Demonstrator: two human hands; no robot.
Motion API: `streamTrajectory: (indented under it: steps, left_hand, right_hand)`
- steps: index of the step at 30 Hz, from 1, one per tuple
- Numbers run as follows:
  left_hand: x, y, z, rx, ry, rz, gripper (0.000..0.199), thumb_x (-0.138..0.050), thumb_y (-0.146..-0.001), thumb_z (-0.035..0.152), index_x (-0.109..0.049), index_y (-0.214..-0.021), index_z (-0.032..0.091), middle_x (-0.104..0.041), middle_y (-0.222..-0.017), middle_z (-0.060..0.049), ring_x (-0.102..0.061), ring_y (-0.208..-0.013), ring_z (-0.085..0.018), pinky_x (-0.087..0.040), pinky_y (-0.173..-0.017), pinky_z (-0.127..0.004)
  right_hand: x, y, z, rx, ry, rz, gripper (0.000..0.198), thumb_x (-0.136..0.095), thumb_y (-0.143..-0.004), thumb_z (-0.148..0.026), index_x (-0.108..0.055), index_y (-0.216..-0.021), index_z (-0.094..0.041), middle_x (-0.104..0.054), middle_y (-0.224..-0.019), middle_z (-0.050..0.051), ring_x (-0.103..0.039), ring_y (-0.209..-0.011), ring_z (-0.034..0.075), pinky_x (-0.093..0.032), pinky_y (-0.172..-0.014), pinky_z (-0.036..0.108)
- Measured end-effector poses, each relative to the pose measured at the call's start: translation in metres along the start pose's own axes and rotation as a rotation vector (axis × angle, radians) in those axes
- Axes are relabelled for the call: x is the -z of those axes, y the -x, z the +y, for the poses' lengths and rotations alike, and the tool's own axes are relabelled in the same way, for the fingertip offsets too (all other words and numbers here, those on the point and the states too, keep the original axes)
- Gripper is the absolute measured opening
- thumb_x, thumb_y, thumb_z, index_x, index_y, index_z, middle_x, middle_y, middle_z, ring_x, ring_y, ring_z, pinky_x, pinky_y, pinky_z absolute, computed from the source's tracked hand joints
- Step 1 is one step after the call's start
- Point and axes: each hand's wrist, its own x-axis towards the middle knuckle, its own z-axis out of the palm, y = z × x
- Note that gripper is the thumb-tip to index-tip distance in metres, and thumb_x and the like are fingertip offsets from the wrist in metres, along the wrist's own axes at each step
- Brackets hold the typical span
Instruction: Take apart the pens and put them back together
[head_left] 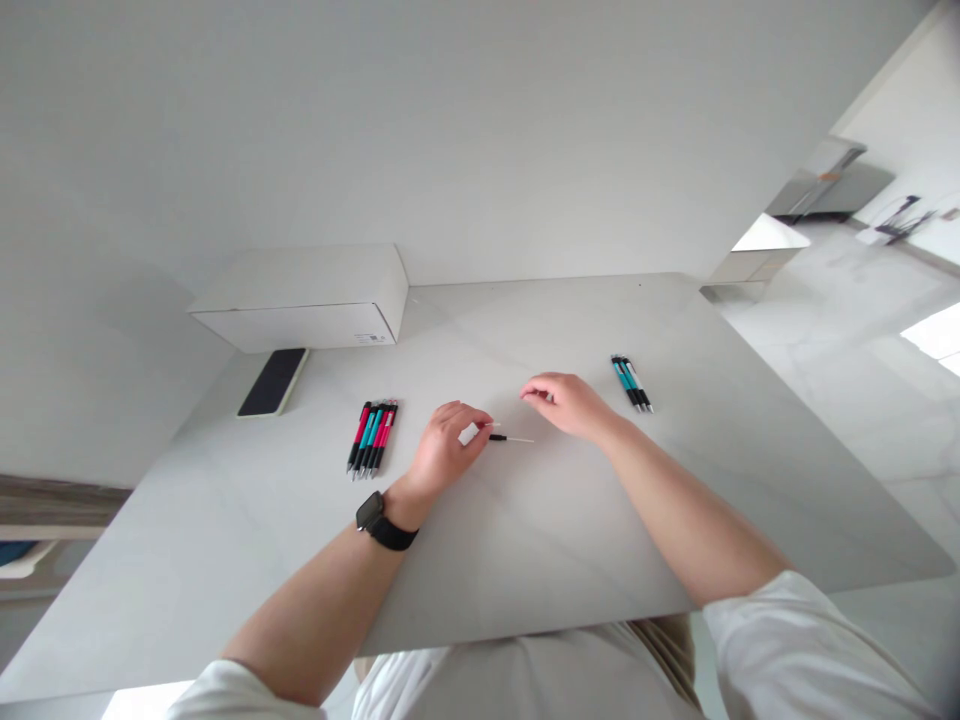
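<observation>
Thumb and fingertips of my left hand [450, 448] are closed in a pinch, with the end of a thin white pen refill [495, 424] sticking out to the right. Just below these fingertips is a black pen part [497, 437] with a thin white rod pointing right; whether the hand touches it I cannot tell. My right hand [568, 402] hovers a little to the right, its thumb and fingers pressed together. Anything between them is too small to make out. Left of my left hand lies a row of several red and teal pens [373, 438] with black grips.
Another small group of pens [631, 383], teal and white, lies right of my right hand. A dark-screened phone [274, 382] and a long white box [300, 300] are at the back left of the pale table [525, 560]. A wall [525, 140] borders the far edge.
</observation>
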Motion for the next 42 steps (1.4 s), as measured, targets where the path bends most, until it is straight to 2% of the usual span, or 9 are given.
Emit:
streamTrajectory:
  steps: [3,5,8,11,14,19,29,35,42]
  left_hand:
    - [0.0,-0.001,-0.001,0.02,0.014,0.014,0.011,-0.062,-0.1,0.03,-0.071,-0.101,0.024,-0.074,-0.096,-0.005,-0.069,-0.092,-0.022,-0.053,-0.094,-0.039]
    - [-0.001,-0.001,-0.002,0.026,0.022,0.018,0.01,-0.063,-0.1,0.03,-0.071,-0.101,0.024,-0.074,-0.096,-0.004,-0.069,-0.093,-0.021,-0.053,-0.092,-0.038]
    - [-0.003,0.0,-0.005,0.036,0.032,0.027,0.009,-0.064,-0.1,0.029,-0.071,-0.101,0.024,-0.074,-0.097,-0.004,-0.068,-0.094,-0.021,-0.053,-0.091,-0.037]
    - [-0.004,0.0,-0.007,0.043,0.036,0.034,0.008,-0.064,-0.1,0.028,-0.071,-0.102,0.024,-0.074,-0.098,-0.004,-0.068,-0.095,-0.021,-0.053,-0.092,-0.038]
    - [-0.004,0.0,-0.007,0.057,0.04,0.039,0.009,-0.063,-0.1,0.029,-0.071,-0.102,0.024,-0.074,-0.099,-0.004,-0.069,-0.097,-0.021,-0.053,-0.093,-0.038]
    - [-0.002,0.0,-0.009,0.098,0.039,0.072,0.01,-0.063,-0.1,0.029,-0.071,-0.104,0.024,-0.075,-0.101,-0.004,-0.07,-0.099,-0.021,-0.054,-0.093,-0.037]
    - [-0.002,-0.001,-0.014,0.162,0.023,0.115,0.011,-0.065,-0.098,0.029,-0.073,-0.103,0.023,-0.076,-0.101,-0.004,-0.072,-0.097,-0.021,-0.056,-0.092,-0.037]
    - [-0.003,-0.001,-0.014,0.168,0.004,0.119,0.011,-0.065,-0.098,0.03,-0.074,-0.103,0.023,-0.076,-0.1,-0.004,-0.072,-0.096,-0.021,-0.055,-0.091,-0.036]
    - [-0.002,-0.002,-0.013,0.109,-0.048,0.091,0.011,-0.065,-0.099,0.03,-0.073,-0.101,0.024,-0.076,-0.098,-0.004,-0.07,-0.095,-0.022,-0.054,-0.09,-0.037]
  right_hand:
    - [0.027,-0.001,0.035,-0.128,0.128,0.087,0.021,-0.059,-0.095,-0.025,-0.079,-0.101,-0.029,-0.076,-0.104,0.002,-0.068,-0.083,0.019,-0.051,-0.081,0.031]
    - [0.038,0.001,0.058,-0.184,0.186,0.052,0.026,-0.06,-0.092,-0.017,-0.08,-0.102,-0.028,-0.075,-0.107,0.004,-0.068,-0.086,0.02,-0.051,-0.082,0.031]
    - [0.04,0.004,0.079,-0.134,0.264,-0.027,0.044,-0.057,-0.085,-0.003,-0.08,-0.11,-0.03,-0.072,-0.111,0.005,-0.067,-0.09,0.019,-0.05,-0.085,0.028]
    - [0.031,0.005,0.084,-0.052,0.326,-0.1,0.047,-0.057,-0.083,0.001,-0.081,-0.109,-0.031,-0.07,-0.111,0.005,-0.067,-0.095,0.02,-0.049,-0.089,0.029]
    - [0.023,0.003,0.083,-0.002,0.366,-0.117,0.036,-0.062,-0.087,-0.005,-0.082,-0.102,-0.03,-0.068,-0.107,0.006,-0.066,-0.098,0.022,-0.049,-0.092,0.032]
    - [0.01,0.0,0.075,0.091,0.373,-0.008,0.014,-0.071,-0.092,-0.019,-0.08,-0.099,-0.028,-0.065,-0.112,0.009,-0.062,-0.11,0.026,-0.049,-0.099,0.039]
    - [-0.028,0.0,0.029,0.209,0.117,0.136,0.015,-0.06,-0.1,-0.02,-0.071,-0.11,-0.026,-0.072,-0.104,0.006,-0.067,-0.097,0.022,-0.052,-0.089,0.035]
    - [-0.03,0.002,0.023,0.308,0.137,0.064,0.016,-0.061,-0.1,-0.02,-0.073,-0.11,-0.026,-0.074,-0.107,0.006,-0.068,-0.102,0.023,-0.052,-0.092,0.036]
    - [-0.029,0.003,0.018,0.339,0.138,0.062,0.016,-0.062,-0.101,-0.024,-0.074,-0.11,-0.026,-0.074,-0.106,0.006,-0.068,-0.099,0.022,-0.053,-0.09,0.035]
